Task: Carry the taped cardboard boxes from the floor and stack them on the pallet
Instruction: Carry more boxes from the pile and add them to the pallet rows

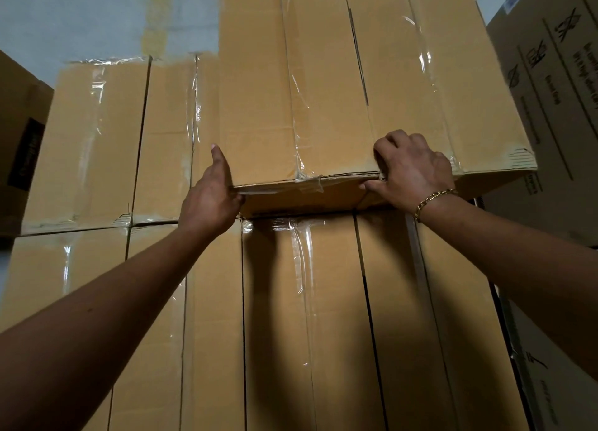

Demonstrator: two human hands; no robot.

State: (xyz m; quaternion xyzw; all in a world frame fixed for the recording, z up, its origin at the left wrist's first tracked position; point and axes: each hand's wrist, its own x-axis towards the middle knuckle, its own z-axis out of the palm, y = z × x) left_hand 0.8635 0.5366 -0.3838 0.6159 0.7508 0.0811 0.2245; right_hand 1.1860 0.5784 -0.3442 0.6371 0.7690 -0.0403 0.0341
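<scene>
Fingers (393, 145) of right hand (414, 174) curl over near edge of top box (323, 90); left hand (210, 200) grips its left corner; printed carton (556, 113) crowds right side.

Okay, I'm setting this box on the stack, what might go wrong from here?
1. The top box looks raised at its near edge off the lower boxes; the right hand and left hand sit at that gap and might get pinched.
2. Both hands hold only that near edge, where the tape is wrinkled, so the grip may slip.
3. Its dented right corner sits close to the printed carton and might catch.
</scene>
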